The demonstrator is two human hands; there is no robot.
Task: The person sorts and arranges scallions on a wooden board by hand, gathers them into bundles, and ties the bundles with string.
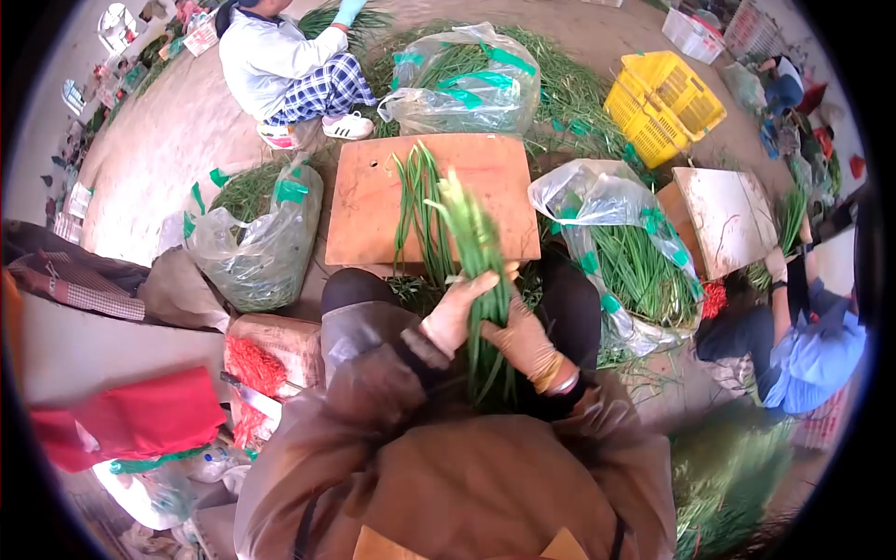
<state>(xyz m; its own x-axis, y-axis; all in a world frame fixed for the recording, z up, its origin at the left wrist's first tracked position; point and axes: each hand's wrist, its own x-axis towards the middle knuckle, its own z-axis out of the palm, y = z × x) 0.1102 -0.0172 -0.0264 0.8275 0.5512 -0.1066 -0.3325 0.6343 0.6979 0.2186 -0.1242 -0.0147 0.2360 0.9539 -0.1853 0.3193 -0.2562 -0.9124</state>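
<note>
Over my lap, my left hand (455, 311) is closed around a bunch of garlic chives (473, 245), gloved fingers wrapped about its middle. My right hand (525, 343), also gloved, is closed on the lower leaves just below. The bunch tilts, with its pale stem ends pointing up and away from me, slightly blurred. A few more chive stalks (417, 201) lie lengthwise on the wooden board (497, 168) in front of my knees. The bunch overlaps the near right part of that board in view.
A plastic bag of chives (644, 271) stands right of the board, another bag (266, 257) left, and a large bag (457, 103) beyond. A yellow crate (663, 105) sits back right. A knife (254, 397) lies at my left. People (289, 65) sit back left and at right (812, 350).
</note>
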